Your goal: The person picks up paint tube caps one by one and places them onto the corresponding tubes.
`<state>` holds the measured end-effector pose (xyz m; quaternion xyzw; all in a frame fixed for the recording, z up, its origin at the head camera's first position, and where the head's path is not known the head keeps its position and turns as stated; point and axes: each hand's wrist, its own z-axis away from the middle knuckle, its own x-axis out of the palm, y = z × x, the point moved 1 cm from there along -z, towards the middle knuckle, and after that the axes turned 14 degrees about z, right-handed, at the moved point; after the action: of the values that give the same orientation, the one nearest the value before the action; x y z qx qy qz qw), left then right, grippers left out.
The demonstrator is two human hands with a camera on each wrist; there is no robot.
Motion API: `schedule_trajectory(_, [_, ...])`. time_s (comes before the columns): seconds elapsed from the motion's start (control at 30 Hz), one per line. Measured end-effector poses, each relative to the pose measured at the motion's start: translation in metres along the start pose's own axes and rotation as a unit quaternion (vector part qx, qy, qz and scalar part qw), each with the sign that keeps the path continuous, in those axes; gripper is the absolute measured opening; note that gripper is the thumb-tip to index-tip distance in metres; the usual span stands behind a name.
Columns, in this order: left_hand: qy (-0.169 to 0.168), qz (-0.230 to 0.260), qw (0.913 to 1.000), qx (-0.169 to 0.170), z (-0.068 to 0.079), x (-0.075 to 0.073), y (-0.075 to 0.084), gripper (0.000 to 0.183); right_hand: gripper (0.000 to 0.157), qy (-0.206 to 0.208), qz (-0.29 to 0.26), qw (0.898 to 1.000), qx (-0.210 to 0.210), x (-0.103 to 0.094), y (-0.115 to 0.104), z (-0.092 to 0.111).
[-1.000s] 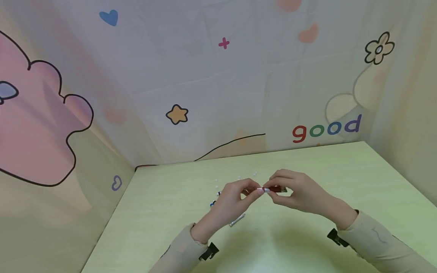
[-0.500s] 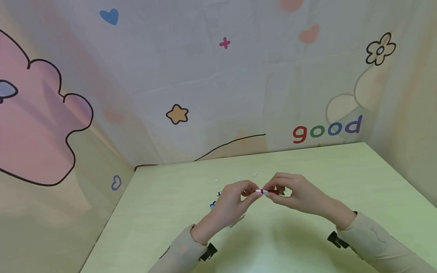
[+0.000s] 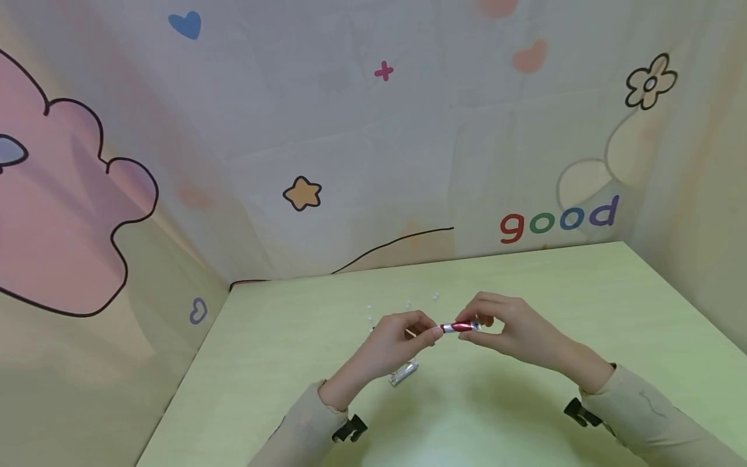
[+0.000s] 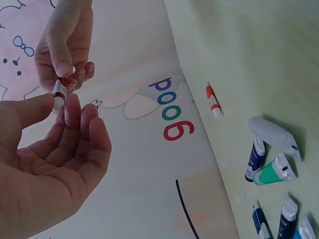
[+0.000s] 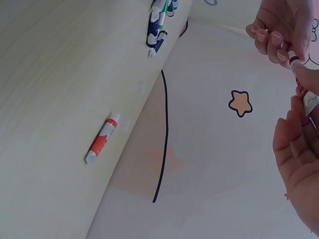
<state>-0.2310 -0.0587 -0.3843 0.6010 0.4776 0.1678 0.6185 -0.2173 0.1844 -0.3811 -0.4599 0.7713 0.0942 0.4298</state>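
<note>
Above the table, a small red-and-silver paint tube (image 3: 461, 327) with a white cap is held level between both hands. My left hand (image 3: 403, 340) pinches its cap end between thumb and fingers. At the crimped end, my right hand (image 3: 513, 324) holds the tube between thumb and fingertips. From the left wrist view, the white cap (image 4: 58, 103) shows at the left thumb, while the right fingers partly hide the body. In the right wrist view the red body (image 5: 300, 89) is partly covered by the right thumb.
A silver tube (image 3: 404, 373) lies below the left hand. An orange-red tube (image 4: 213, 100) lies apart from a group with a green tube (image 4: 275, 170), a whitish tube (image 4: 275, 134) and several dark blue ones. Small white bits (image 3: 436, 296) dot the table; a printed curtain (image 3: 350, 130) hangs behind.
The right fingers have shifted on the tube, so more of its red body shows. The left hand has moved slightly left, covering the blue tubes and uncovering more of the silver one.
</note>
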Motion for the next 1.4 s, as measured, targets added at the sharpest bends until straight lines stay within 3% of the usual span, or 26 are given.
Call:
schedule_trajectory(0.17, [-0.001, 0.005, 0.9998, -0.017, 0.001, -0.001, -0.001, 0.02, 0.033, 0.0, 0.002, 1.0, 0.007, 0.002, -0.001, 0.0])
schedule_trajectory(0.5, [0.016, -0.055, 0.9969, 0.055, -0.001, 0.007, 0.002, 0.02, 0.03, 0.006, 0.015, 0.999, 0.03, -0.001, 0.002, 0.005])
schedule_trajectory(0.9, [0.03, -0.088, 0.9906, 0.101, -0.008, 0.015, -0.002, 0.021, 0.025, -0.005, 0.014, 0.996, 0.084, -0.002, 0.01, 0.012])
schedule_trajectory(1.07, [0.025, -0.078, 0.9924, 0.092, -0.016, 0.018, -0.008, 0.021, 0.023, -0.012, 0.02, 0.994, 0.11, -0.003, 0.013, 0.013])
schedule_trajectory(1.4, [0.052, -0.061, 0.9951, 0.057, -0.034, 0.02, -0.02, 0.021, 0.025, -0.02, 0.024, 0.984, 0.173, -0.002, 0.023, 0.015])
